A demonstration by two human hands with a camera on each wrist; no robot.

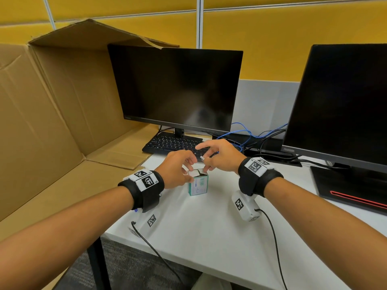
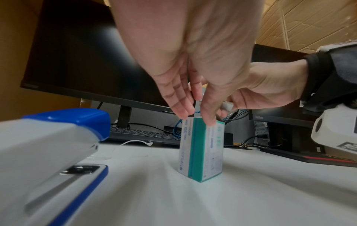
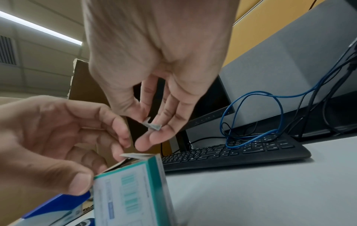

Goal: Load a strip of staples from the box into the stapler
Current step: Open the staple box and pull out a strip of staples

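Standing on end on the white desk (image 1: 209,237), the little teal-and-white staple box (image 1: 198,184) has its top flap open, and both hands are busy right above it. The left hand (image 1: 176,168) has its thumb (image 3: 77,182) against the near upper edge of the box and its fingertips (image 2: 182,110) at the open rim on the other side, so it's pinching the top of the box and steadying it. The right hand (image 1: 219,155) sits just past those fingers, a bit higher, and it's pinching a short silver strip of staples (image 3: 152,124) between thumb and the first fingers; the strip is clear of the box, just above the opening, with the other fingers loosely spread. From the head view you can only see a tiny glint of the strip (image 1: 202,158) at the fingertips. The stapler (image 2: 48,149), white with blue trim, lies on the desk to the left of the left hand's fingers, close to that wrist, and nobody is touching it. I can't tell whether its tray is open. Beyond the fingertips there's a black keyboard (image 1: 173,143) with a blue cable (image 3: 251,119) looped over it, two dark monitors (image 1: 178,86), and a big opened cardboard box (image 1: 52,101) off to the left.
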